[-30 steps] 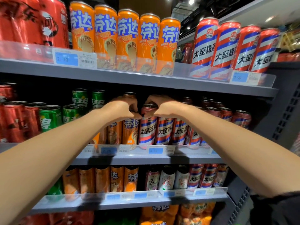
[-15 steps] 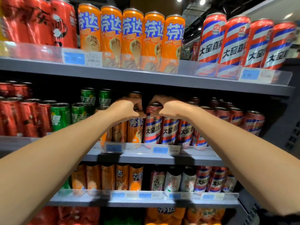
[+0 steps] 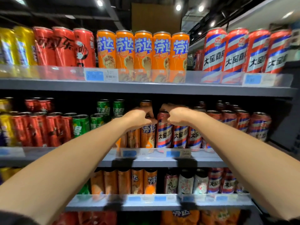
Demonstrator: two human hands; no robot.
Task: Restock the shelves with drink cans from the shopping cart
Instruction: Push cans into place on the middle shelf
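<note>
We see an orange can (image 3: 148,135) upright at the front of the middle shelf (image 3: 162,162); touching it at 3 o'clock stands a red, white and blue striped can (image 3: 164,135). Similar cans fill the row behind.

Two hands at a middle shelf (image 3: 162,163) of drink cans
Left hand (image 3: 138,118) grips an orange can (image 3: 148,135); right hand (image 3: 177,116) grips a striped can (image 3: 164,135).

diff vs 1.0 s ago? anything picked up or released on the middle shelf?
Nothing picked up or released. The left hand keeps its grip on the top of the front orange can, and the right hand stays curled over the striped red, white and blue can. Both cans stand where they did on the middle shelf. Only the head camera shifted, bringing more of the shelving's left side into view.
</note>
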